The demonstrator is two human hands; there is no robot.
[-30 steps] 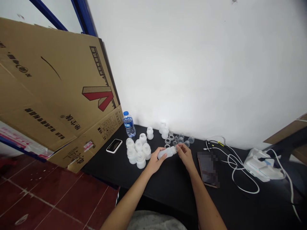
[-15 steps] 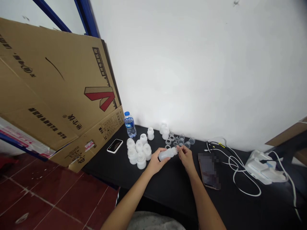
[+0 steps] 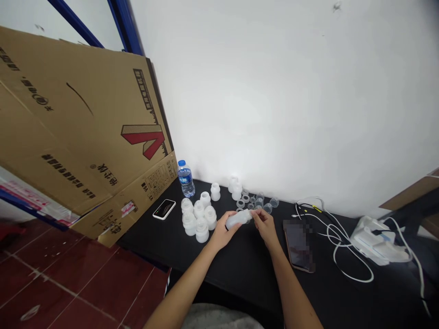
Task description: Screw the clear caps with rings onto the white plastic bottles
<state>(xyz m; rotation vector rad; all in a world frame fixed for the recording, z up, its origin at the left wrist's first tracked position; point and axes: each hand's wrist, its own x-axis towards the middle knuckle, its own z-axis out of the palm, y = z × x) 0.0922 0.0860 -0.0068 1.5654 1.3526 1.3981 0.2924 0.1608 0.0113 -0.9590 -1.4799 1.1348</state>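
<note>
The left hand (image 3: 222, 233) curls around a frosted white plastic bottle (image 3: 238, 219) at twelve o'clock, steadying its body, while the right hand (image 3: 265, 226) pinches its neck end. Clear plastic rings (image 3: 245, 199) lie at one o'clock on the black table (image 3: 240, 269).

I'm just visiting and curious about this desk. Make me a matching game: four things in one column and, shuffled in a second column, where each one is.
Things:
1. Frosted plastic bottle
2. Water bottle with a blue cap
3. White cable
4. Cardboard sheet

Places:
A. Tilted past the left end of the black table
B. Looped across the table's right side
C. Held between the left hand and right hand
D. Standing upright at the table's back left corner

Right pairs: 1-C, 2-D, 3-B, 4-A
</note>
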